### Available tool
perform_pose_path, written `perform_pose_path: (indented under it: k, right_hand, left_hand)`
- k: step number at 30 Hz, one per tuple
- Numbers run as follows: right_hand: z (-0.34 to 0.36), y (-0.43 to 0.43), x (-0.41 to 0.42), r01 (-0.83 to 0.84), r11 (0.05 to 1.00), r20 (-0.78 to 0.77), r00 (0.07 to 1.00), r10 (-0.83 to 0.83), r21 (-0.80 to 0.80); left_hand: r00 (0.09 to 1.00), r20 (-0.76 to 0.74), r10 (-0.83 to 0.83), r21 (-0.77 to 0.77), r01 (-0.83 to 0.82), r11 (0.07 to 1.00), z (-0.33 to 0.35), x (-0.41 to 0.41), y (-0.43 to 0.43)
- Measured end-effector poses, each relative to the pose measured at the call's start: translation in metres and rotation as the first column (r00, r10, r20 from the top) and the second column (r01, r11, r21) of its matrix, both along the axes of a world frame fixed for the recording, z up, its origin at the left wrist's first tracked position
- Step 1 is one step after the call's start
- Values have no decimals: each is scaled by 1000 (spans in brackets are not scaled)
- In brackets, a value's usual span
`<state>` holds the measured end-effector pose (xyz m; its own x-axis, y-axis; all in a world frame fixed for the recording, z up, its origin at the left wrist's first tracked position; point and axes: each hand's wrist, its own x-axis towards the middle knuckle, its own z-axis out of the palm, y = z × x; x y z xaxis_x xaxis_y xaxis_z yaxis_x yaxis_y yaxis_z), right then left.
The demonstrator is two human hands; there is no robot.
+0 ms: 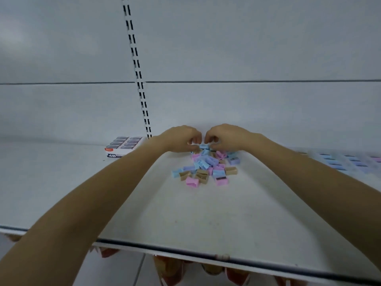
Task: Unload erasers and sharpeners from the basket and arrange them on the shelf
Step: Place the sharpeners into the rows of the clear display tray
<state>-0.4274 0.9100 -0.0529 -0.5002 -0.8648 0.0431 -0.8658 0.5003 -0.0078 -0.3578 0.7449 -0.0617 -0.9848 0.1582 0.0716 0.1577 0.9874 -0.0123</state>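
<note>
I see a blue sharpener (pixel 204 146) at the far edge of the loose pile (pixel 206 168) on the shelf (pixel 185 213), its long axis running left-right. My left hand (pixel 181 139) and right hand (pixel 224 137) meet over it, fingers curled, each pinching 1 end, equally near. An eraser box (pixel 123 146) sits far left.

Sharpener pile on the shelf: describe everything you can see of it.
The sharpener pile is a loose heap of small plastic-looking wedge sharpeners in blue, pink, lilac and tan, lying jumbled at mixed angles on the white shelf. Some show a dark blade face. At its far edge the left hand and right hand pinch a blue sharpener with curled fingers.
</note>
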Motion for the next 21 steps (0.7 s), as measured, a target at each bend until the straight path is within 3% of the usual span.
perform_pose_path:
  k: [5, 11, 17, 21]
  right_hand:
    - [-2, -6, -1, 67, 996, -47, 997, -64, 65]
    - [-6, -15, 8, 170, 984, 1, 985, -170, 60]
    - [-11, -5, 12, 232, 973, 177, 958, -225, -16]
    - [-7, 2, 19, 252, 968, 216, 945, -246, 1]
  left_hand:
    - [995, -34, -92, -85, 89, 992, 1, -10, -8]
    - [990, -4, -143, -207, 140, 968, 4, -17, -5]
    - [993, 17, -119, -165, 120, 979, 4, -13, -1]
    - [989, 81, -125, -13, 127, 992, 0, -9, -5]
